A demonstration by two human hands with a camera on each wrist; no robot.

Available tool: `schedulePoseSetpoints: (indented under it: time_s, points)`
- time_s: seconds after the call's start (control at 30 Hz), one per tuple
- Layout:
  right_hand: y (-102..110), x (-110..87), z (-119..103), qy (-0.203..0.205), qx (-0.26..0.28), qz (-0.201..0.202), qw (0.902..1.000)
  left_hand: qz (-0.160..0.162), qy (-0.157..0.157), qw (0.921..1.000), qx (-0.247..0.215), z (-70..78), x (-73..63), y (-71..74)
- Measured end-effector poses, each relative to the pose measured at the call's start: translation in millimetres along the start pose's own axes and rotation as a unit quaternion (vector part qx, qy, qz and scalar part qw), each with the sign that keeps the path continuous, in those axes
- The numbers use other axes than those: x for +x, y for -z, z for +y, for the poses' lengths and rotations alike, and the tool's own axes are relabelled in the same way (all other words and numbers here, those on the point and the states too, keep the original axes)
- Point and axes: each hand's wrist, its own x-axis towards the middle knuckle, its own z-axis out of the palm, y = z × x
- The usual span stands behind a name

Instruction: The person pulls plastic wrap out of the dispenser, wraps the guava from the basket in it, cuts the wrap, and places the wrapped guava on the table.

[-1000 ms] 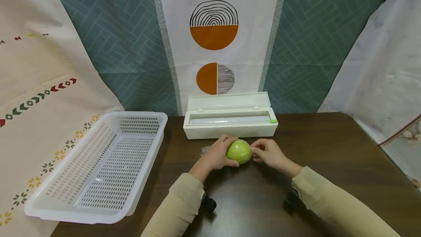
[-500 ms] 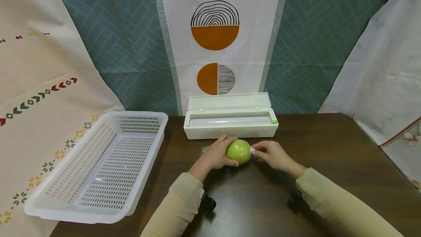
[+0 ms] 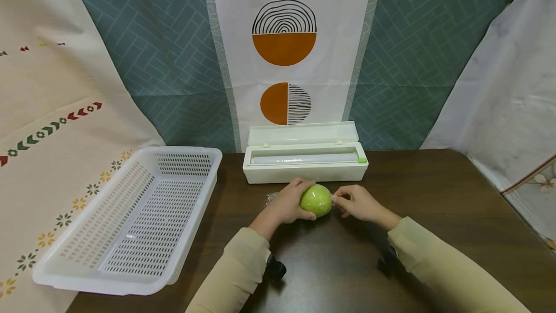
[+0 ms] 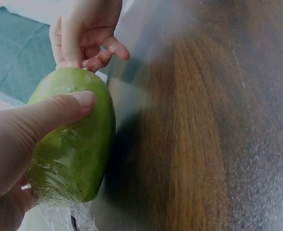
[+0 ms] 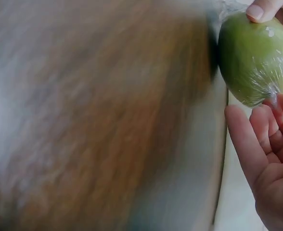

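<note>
A speckled green fruit [image 3: 316, 201] is wrapped in clear cling film, just in front of the white dispenser. My left hand [image 3: 288, 203] grips it from the left, thumb along its near side in the left wrist view. Gathered film [image 4: 55, 211] bunches around a dark stem at that end. At the opposite end, my right hand [image 3: 358, 203] pinches a twisted tail of film [image 5: 273, 98] between thumb and forefinger. Film creases [image 5: 271, 77] fan out from that twist across the fruit in the right wrist view. The other right fingers are partly extended.
Behind the hands stands a white cling film dispenser [image 3: 306, 174], its lid raised and a roll [image 3: 304, 159] inside. A white slotted basket [image 3: 173, 274] occupies the left side of the dark wooden table [image 3: 434, 197]. Patterned cloths [image 3: 182, 62] hang behind the table.
My right hand has shifted slightly right and back toward the fruit, fingers still at the film's tail. My left hand keeps its grip on the fruit with little movement.
</note>
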Motion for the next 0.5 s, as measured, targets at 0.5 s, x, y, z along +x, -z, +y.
schedulePoseSetpoints:
  time_s: [0.5]
  points:
    - [6.0, -3.7, -1.5, -0.112, 0.168, 0.002, 0.9794, 0.0, -0.006, 1.0, -0.002, 3.2, -0.5, 2.1]
